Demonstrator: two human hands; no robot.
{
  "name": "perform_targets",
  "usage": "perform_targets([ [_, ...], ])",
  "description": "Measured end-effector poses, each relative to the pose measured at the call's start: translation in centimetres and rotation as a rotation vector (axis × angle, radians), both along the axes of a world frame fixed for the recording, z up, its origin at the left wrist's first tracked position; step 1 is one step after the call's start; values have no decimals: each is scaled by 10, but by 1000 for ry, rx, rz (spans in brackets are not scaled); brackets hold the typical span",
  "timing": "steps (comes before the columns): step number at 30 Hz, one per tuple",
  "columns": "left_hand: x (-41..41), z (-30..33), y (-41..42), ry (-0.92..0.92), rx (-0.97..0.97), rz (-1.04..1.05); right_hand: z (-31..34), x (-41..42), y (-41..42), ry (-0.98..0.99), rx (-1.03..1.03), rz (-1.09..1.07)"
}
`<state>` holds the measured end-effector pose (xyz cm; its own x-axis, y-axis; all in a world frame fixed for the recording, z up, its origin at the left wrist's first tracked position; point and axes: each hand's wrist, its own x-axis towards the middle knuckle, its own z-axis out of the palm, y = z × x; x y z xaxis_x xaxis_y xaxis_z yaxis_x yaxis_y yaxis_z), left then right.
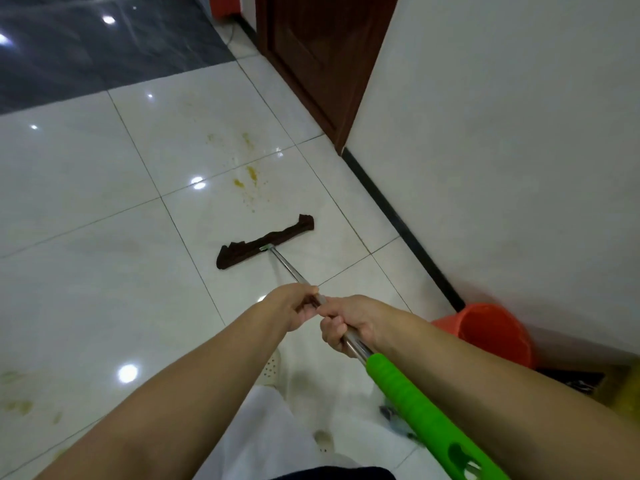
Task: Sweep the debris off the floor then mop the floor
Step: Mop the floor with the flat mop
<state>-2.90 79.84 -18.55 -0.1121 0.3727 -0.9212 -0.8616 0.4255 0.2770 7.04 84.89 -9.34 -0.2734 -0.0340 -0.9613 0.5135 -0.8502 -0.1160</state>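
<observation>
A flat mop with a dark brown cloth head [266, 241] lies on the white tiled floor [86, 209] ahead of me. Its metal shaft [287, 266] runs back to a green grip [412, 403] at the lower right. My left hand [294, 306] is closed around the shaft, and my right hand [349, 325] grips it just behind, above the green grip. Yellow stains [250, 178] speckle the tiles a short way beyond the mop head. More faint yellowish smears [17, 403] show at the lower left.
An orange bucket [491, 332] stands against the white wall [502, 150] at the right, with a black baseboard [398, 223] along it. A brown wooden door [311, 57] is at the top. Dark tiles [86, 46] lie at the far left. A pale slipper [272, 367] shows below my arms.
</observation>
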Motion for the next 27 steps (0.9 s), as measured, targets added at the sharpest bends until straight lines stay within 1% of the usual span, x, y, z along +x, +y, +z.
perform_targets([
  [8, -90, 0, 46, 9, 6, 44, -8, -96, 46, -17, 19, -34],
  [15, -144, -10, 80, 23, -1, 121, -21, -151, 80, 11, 11, -57],
  [27, -211, -36, 164, 112, -99, 216, -58, -228, 166, 72, 56, 85],
])
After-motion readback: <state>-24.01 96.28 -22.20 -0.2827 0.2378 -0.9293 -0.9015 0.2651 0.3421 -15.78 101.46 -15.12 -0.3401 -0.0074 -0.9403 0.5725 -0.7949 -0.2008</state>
